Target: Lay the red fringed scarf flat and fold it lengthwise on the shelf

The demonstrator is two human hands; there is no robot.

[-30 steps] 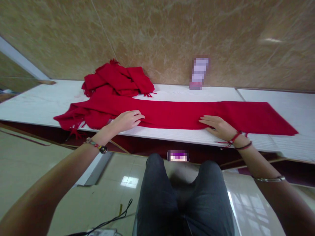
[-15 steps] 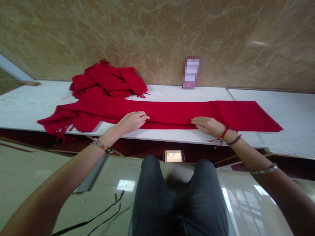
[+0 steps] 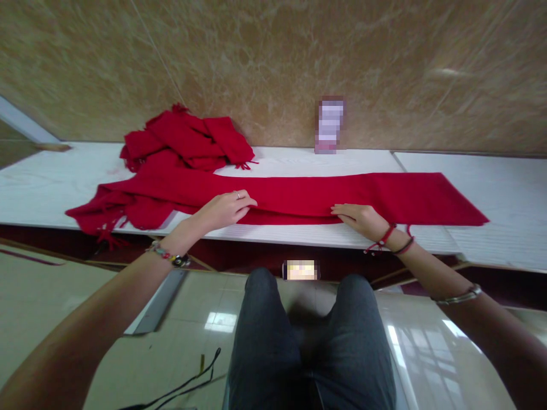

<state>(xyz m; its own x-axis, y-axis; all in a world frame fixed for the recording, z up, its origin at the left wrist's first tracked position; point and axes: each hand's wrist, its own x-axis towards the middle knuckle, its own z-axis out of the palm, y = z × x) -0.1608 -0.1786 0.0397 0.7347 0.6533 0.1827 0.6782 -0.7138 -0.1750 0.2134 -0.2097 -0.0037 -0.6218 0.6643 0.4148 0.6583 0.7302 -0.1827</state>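
A red scarf [image 3: 307, 191] lies lengthwise along the white tabletop, folded over itself, with its near layers showing a slight gap between my hands. Its right end is flat; the left end is bunched, with fringe hanging past the front edge. My left hand [image 3: 226, 208], wearing a ring, pinches the upper layer's near edge, thumb under and fingers on top. Farther right, my right hand [image 3: 361, 218] grips the same edge, its fingers pressed together and its thumb hidden. Against the wall, a crumpled heap of red fringed cloth [image 3: 188, 139] touches the scarf's left part.
The white table [image 3: 496, 199] is narrow and meets a brown marbled wall [image 3: 273, 68]. A blurred-out upright object [image 3: 329, 126] stands against the wall. Another blurred object [image 3: 301, 270] is below the table's front edge, above my knees. A dark strap [image 3: 188, 390] appears at lower left.
My left hand has shifted slightly left along the scarf's edge. My right hand holds nearly the same spot, and the scarf lies almost unchanged.
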